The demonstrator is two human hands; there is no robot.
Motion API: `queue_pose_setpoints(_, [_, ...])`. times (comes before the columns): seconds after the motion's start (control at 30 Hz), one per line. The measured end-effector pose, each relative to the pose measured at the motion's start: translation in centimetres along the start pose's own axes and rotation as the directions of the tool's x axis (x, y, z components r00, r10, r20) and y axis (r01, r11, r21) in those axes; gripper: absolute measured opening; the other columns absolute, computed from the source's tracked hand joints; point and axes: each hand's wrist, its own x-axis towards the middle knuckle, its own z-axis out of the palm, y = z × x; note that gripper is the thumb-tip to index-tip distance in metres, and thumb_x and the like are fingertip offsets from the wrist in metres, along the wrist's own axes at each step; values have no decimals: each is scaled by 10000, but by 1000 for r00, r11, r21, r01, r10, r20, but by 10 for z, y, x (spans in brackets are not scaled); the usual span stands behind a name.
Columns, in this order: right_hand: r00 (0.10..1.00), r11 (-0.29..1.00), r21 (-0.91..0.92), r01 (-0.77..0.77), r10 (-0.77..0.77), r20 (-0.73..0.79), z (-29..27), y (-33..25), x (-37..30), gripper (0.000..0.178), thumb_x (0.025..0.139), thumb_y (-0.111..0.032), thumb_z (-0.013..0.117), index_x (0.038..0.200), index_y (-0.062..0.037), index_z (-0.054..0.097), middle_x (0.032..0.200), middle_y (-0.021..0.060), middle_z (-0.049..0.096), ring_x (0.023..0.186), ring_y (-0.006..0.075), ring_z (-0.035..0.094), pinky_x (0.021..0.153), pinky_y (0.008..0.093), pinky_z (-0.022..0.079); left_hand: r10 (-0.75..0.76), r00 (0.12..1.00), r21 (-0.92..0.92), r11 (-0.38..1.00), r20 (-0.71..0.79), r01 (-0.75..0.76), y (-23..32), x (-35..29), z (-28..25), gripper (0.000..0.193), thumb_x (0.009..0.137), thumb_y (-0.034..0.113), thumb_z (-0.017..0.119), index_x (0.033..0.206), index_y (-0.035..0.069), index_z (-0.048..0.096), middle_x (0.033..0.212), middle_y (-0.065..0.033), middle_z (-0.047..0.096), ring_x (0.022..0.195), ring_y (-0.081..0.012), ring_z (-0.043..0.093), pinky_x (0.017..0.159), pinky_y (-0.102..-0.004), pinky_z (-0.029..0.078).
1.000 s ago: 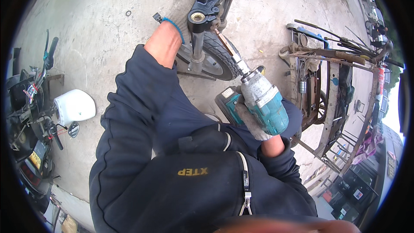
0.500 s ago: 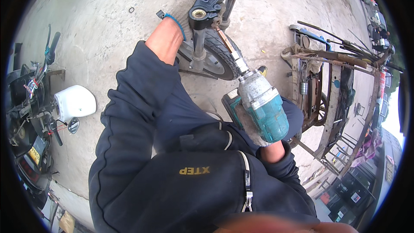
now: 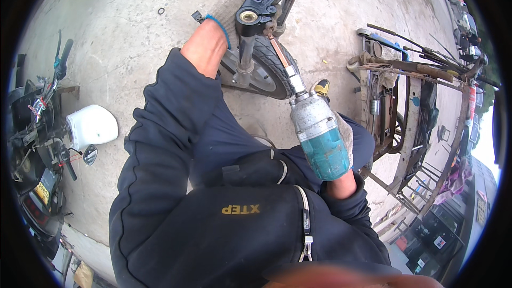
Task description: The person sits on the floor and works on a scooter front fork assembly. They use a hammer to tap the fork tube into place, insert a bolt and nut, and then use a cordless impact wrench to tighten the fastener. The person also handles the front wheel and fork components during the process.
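My left hand (image 3: 233, 6) wears a grey knitted glove with a blue cuff and is closed around the black clamp (image 3: 255, 12) of a motorcycle front fork, partly hidden behind it. Glove fingertips show below the clamp, beside a copper-coloured extension bar (image 3: 278, 52). That bar runs into the silver nose of a teal impact wrench (image 3: 321, 141). Gloved too, my right hand (image 3: 345, 134) is closed on the wrench, mostly hidden by its body. The front wheel (image 3: 262, 69) stands beneath the clamp.
A rusty metal frame cart (image 3: 402, 74) with rods on top stands at right. Parked motorcycles (image 3: 40, 144) line the left side, near a white rounded panel (image 3: 92, 126). A small ring (image 3: 161, 11) lies on the concrete floor.
My right hand has rolled the wrench about its length, so its battery no longer shows on the left and the glove appears on its right side. My left hand stays nearly still.
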Motion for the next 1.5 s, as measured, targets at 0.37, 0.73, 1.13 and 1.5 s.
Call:
queue_pose_setpoints(0.37, [988,950,287,-120,143,-60,18,20,-4,477,801,-205,843,1222,-63,670,1062,106,741,955,257,727,833,332,566,86,996,166,983,-12,-83,-9,17,-1,467,957,466,644,1258,109,617,1063,-42,637,580,-138,588,450,-265,484])
queue_pose_setpoints(0.73, [994,985,135,-103,105,-9,-12,-5,3,506,805,-231,841,1245,-40,677,1109,114,740,998,262,725,875,332,567,43,991,-188,982,127,-18,-11,9,-13,305,1073,332,537,1257,102,614,644,35,503,421,-86,484,405,-244,451])
queue_pose_setpoints(1.13, [943,733,598,-323,300,141,8,13,-1,553,767,-239,875,1242,-37,676,1113,116,738,985,265,730,859,349,576,76,993,-135,989,88,-64,-6,5,-9,305,1053,329,577,1239,92,626,710,28,542,432,-60,483,387,-241,428])
queue_pose_setpoints(1.5, [999,999,5,-44,44,20,-17,-1,7,477,793,-188,844,1217,-25,698,1115,140,740,1013,277,722,900,367,562,49,998,34,998,-30,-48,-2,5,4,340,1017,350,580,1205,71,624,653,5,526,449,-120,491,409,-269,419])
